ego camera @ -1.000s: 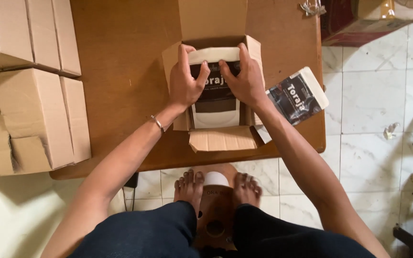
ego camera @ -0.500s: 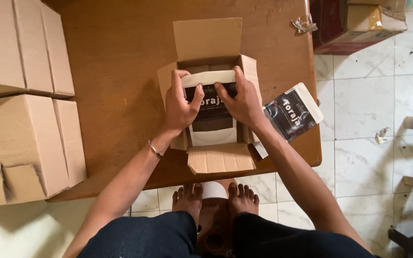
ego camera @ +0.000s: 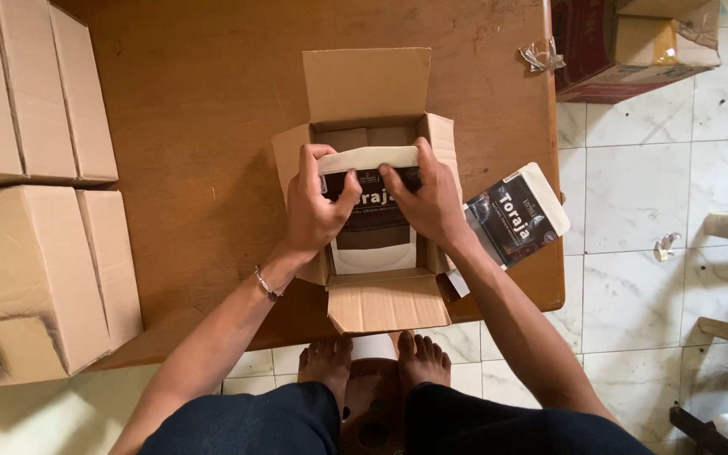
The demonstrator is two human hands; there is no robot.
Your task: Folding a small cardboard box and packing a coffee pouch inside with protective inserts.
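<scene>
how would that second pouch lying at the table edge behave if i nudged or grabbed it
The dark pouch lies flat, so it would likely slide rather than roll. It overhangs the wooden table edge, so an outward push may tip it to the floor. Its surface looks glossy, perhaps slippery, and the bag shape suggests it would flex in a grip.

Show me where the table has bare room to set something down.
The widest bare patch of the table lies between the stacked boxes on the left and the open box. A smaller patch lies beyond the open box, toward the plastic scrap. It is crowded on the right: both hands hold a pouch in the box, and a second pouch overhangs the edge.
</scene>
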